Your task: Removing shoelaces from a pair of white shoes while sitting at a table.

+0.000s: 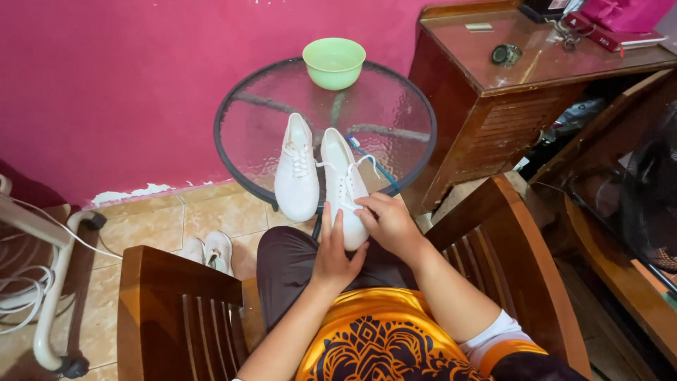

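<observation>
White shoes, two [297,173] [341,180], on one glass table [395,106]; both hands [336,255] [389,224] touch one.

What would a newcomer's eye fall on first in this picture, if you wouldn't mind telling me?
Most likely the pair of white lace-up shoes lying side by side on the round glass table against the bright pink wall. The left hand and right hand both touch the right-side shoe at its near end. A pale green bowl stands at the table's far edge.
</observation>
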